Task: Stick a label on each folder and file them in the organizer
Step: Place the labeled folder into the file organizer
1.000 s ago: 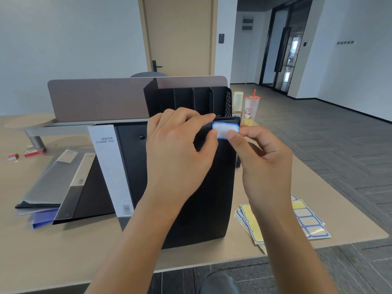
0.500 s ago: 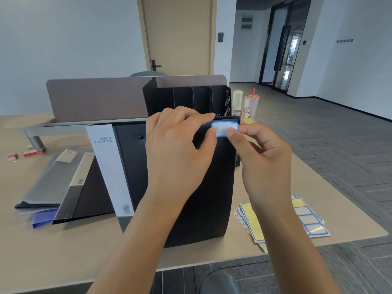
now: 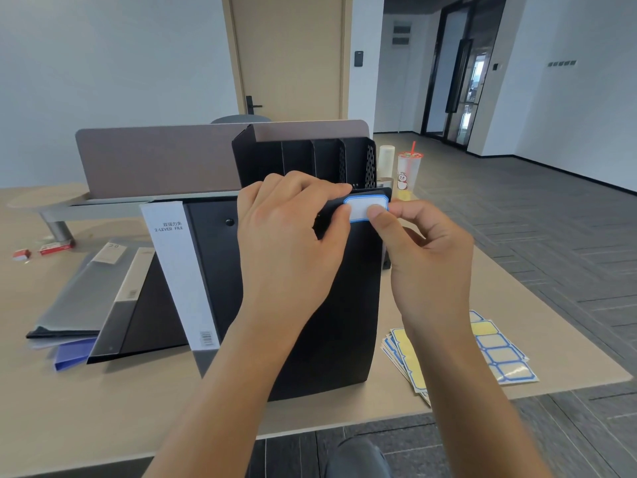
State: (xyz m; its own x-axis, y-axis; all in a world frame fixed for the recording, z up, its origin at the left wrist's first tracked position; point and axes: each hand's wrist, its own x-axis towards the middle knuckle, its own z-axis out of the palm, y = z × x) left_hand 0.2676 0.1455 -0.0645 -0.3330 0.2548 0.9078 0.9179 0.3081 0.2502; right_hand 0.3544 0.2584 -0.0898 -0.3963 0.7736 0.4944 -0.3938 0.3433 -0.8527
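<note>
Blue-bordered label [image 3: 366, 209] pressed under both thumbs; my left grip [image 3: 293, 243] clasps the black folder [image 3: 331, 322], right grip [image 3: 427, 257] pinches its corner.

An office: a desk [image 3: 103, 401] with a partition screen [image 3: 155, 157], file organizer [image 3: 303, 160], folders [image 3: 113, 305], grey carpet-tiled floor [image 3: 551, 219].

A black folder [image 3: 331, 326] stands upright at the frame's center, its lower edge on the counter [image 3: 103, 415]. A white, blue-bordered label [image 3: 362, 208] sits at its upper right corner. Behind it, upper center, stands a black mesh organizer [image 3: 306, 160] with upright slots. More folders [image 3: 113, 298] lie flat at left; label sheets [image 3: 499, 357] lie lower right.
</note>
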